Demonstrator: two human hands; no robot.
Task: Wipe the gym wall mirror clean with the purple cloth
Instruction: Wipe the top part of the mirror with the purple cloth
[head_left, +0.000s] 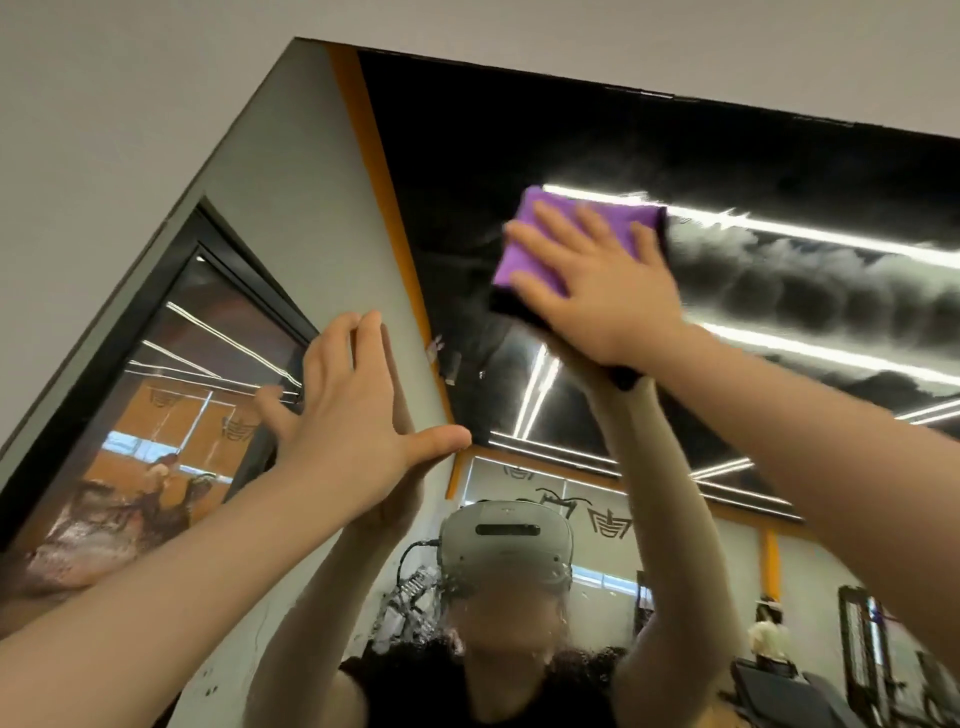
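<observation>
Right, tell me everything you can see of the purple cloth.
The cloth is purple, soft-looking like microfibre, folded into a thick squarish pad with a dark underside or edge showing at its right and lower sides. It lies flat against the mirror, high up near the top edge. The right hand presses on it with straight, spread fingers, covering most of its lower right. Hazy streaks lie on the glass to its right.

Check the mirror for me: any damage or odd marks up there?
No damage shows. Cloudy smeared streaks cover the mirror to the right of the purple cloth, which the right hand presses flat against the glass.
</observation>
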